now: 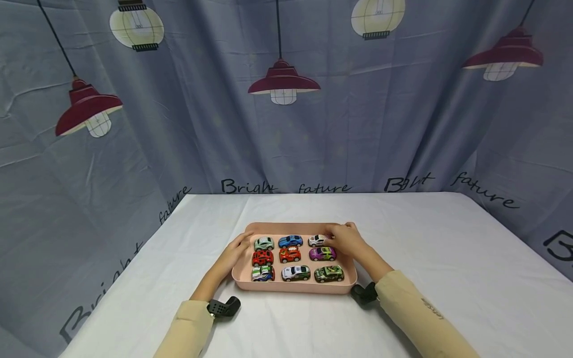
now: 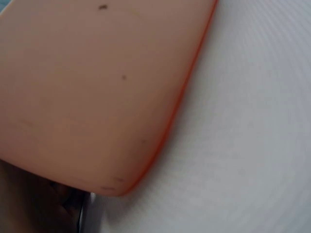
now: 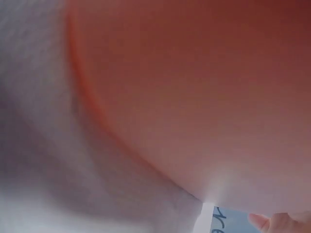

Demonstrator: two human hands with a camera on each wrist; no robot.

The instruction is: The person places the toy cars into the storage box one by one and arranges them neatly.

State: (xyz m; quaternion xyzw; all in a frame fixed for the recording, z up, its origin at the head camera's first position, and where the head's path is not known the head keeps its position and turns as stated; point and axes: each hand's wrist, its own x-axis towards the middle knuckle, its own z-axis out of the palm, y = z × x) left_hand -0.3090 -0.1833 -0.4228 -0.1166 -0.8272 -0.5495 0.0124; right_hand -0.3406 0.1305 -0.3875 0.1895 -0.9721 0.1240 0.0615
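A pink tray (image 1: 295, 287) holds several small toy cars in three rows. My left hand (image 1: 234, 252) grips the tray's left rim near the far corner. Over the tray's far right part, my right hand (image 1: 350, 241) pinches the right end of a white toy car (image 1: 316, 240), its fingers covering part of it. Just in front of that is a purple-and-green toy car (image 1: 322, 254). The tray's outer wall (image 2: 97, 97) fills much of the left wrist view. In the right wrist view, the wall hides most of the right hand (image 3: 279, 223), and the car is out of sight.
A blue toy car (image 1: 290, 241) sits left of the white one, and a camouflage toy car (image 1: 329, 274) is at the near right. Beneath the tray, a white cloth (image 1: 403, 223) covers the table. A grey-blue curtain (image 1: 335, 139) hangs behind it.
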